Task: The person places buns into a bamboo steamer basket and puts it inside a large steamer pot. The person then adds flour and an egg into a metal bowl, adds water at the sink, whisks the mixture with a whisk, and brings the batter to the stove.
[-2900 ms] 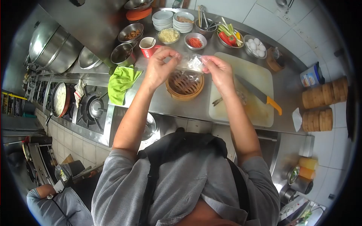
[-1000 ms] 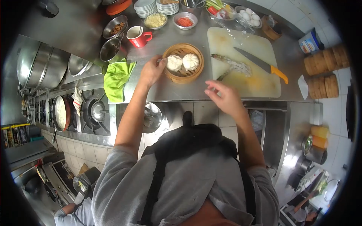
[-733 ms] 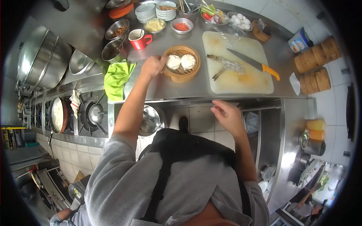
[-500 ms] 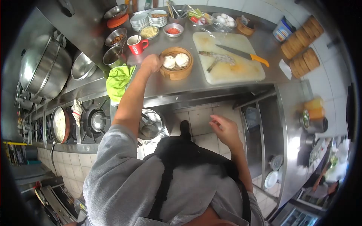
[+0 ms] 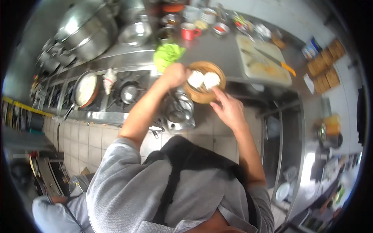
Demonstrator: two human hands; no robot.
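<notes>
A round bamboo steamer basket (image 5: 199,97) is at the counter's front edge, with two white buns inside, a left bun (image 5: 196,79) and a right bun (image 5: 211,80). My left hand (image 5: 175,75) is closed on the basket's left rim. At the basket's lower right is my right hand (image 5: 228,107), thumb and fingers apart, its fingertips at the rim close to the right bun. Whether those fingertips press on the rim is blurred. A green cloth (image 5: 168,57) lies just behind my left hand.
Left of the basket are a gas burner (image 5: 129,93) and a pan (image 5: 87,89) of white food. A metal pot (image 5: 178,112) stands below the basket. On the counter are a red mug (image 5: 189,32), a cutting board (image 5: 266,68) and a knife (image 5: 274,60). Another person (image 5: 58,213) is at lower left.
The basket with the buns has moved toward me and left relative to the counter, with my left hand on it. My right hand has risen from over the floor to the basket. The view has swung left.
</notes>
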